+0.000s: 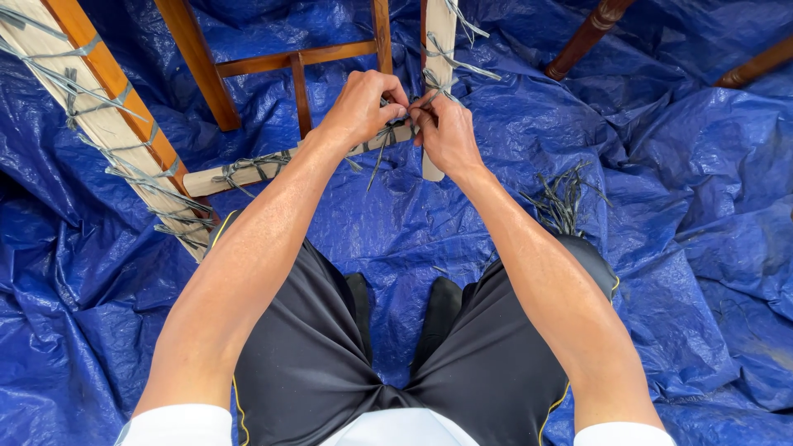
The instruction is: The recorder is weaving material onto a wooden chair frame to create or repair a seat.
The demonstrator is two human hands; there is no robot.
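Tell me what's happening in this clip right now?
A person sits on a blue tarp with both hands at a wooden chair frame. The left hand and right hand meet at the corner where two pale padded rails join, pinching thin grey cord wrapped around them. Similar cord is tied at intervals along the other rails. A loose pile of cut cord pieces lies on the tarp by the right knee.

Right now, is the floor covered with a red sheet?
No, the sheet spread under the wooden frame and both hands, left hand and right hand, is blue.
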